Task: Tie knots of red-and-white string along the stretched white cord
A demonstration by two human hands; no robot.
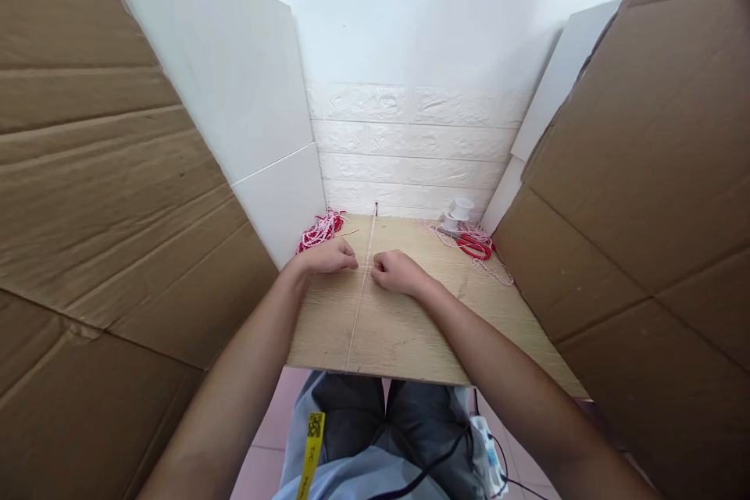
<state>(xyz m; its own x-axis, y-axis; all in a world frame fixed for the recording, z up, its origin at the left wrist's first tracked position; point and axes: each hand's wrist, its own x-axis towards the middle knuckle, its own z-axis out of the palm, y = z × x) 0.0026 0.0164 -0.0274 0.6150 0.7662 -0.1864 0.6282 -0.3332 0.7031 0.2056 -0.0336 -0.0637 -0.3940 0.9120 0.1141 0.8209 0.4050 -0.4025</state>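
A thin pale cord runs taut from a small dark hook at the back of the wooden board down to its front edge. Its upper stretch looks thicker and pinkish, like knotted or twisted thread. On the cord's left side is my left hand, closed with its fingertips pinched together. My right hand is curled closed just to the right of the cord. Whatever thin strand either hand may hold is too small to make out.
A heap of red and pink-white threads lies at the back left. At the back right are white spools, red-handled scissors and loose pink thread. Cardboard panels stand on both sides, with a white brick-patterned wall behind.
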